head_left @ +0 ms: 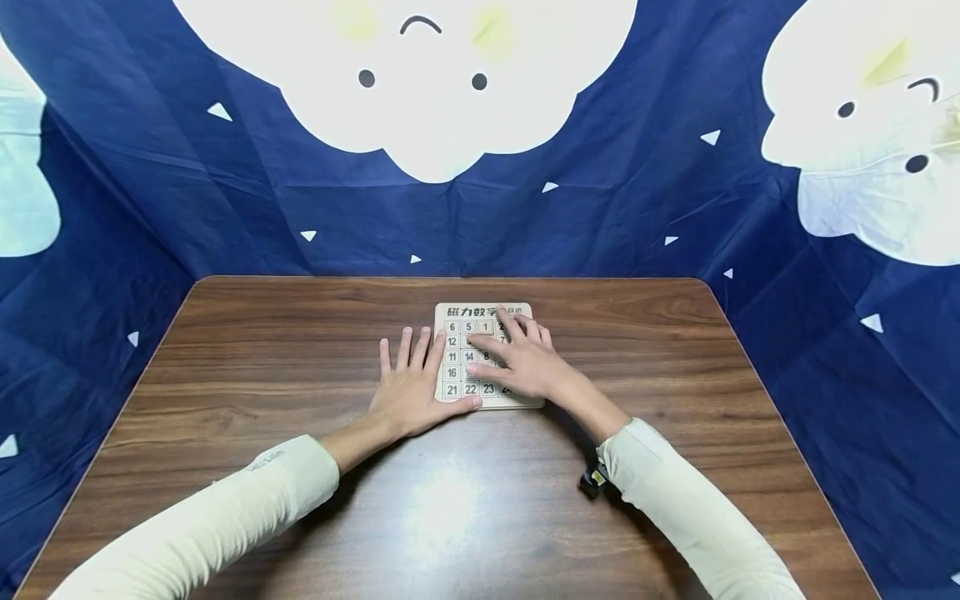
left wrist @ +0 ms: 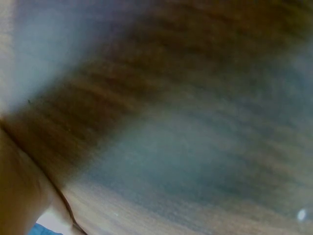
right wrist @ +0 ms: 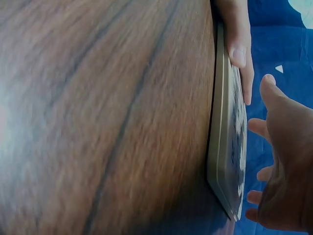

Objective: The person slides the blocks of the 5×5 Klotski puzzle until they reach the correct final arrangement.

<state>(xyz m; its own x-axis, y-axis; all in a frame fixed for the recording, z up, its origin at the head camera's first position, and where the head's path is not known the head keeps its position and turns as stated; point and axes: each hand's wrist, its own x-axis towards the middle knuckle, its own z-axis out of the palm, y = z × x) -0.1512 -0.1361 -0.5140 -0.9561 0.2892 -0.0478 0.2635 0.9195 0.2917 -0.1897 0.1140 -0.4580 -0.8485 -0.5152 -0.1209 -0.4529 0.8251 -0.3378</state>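
A pale sliding number puzzle board, with numbered square tiles and Chinese characters along its top, lies flat on the wooden table. My left hand rests at its left side with fingers spread; the index finger touches the left edge and the thumb lies over the bottom edge. Above the tiles is my right hand, fingers spread and hiding several numbers. Seen from the side in the right wrist view, a gap shows between the right hand and the board. The left wrist view is mostly blurred tabletop.
A dark blue cloth with white clouds and small triangles hangs behind the table and along its sides. A small black device sits under the right cuff. Glare shines on the tabletop in front of the board.
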